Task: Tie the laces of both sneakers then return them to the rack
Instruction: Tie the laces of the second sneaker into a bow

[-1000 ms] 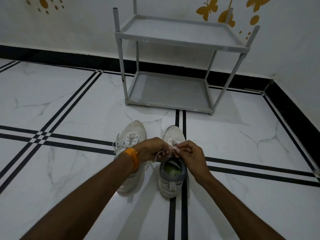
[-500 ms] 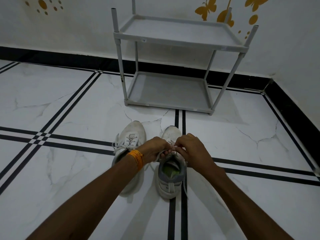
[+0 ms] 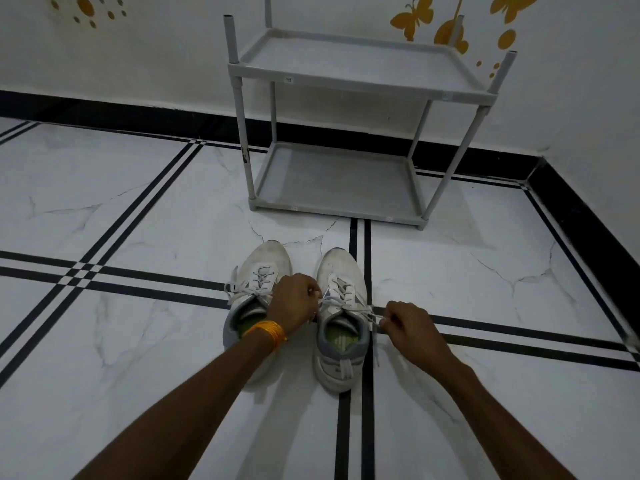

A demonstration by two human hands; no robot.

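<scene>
Pinching the white laces (image 3: 349,304) of the right white mesh sneaker (image 3: 341,313) on the marble floor (image 3: 138,209), left hand (image 3: 294,303) and right hand (image 3: 410,325) both closed tight; grey two-shelf plastic rack (image 3: 346,133) standing beyond.

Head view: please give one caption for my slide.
Both hands pull laces tight on right sneaker.
</scene>
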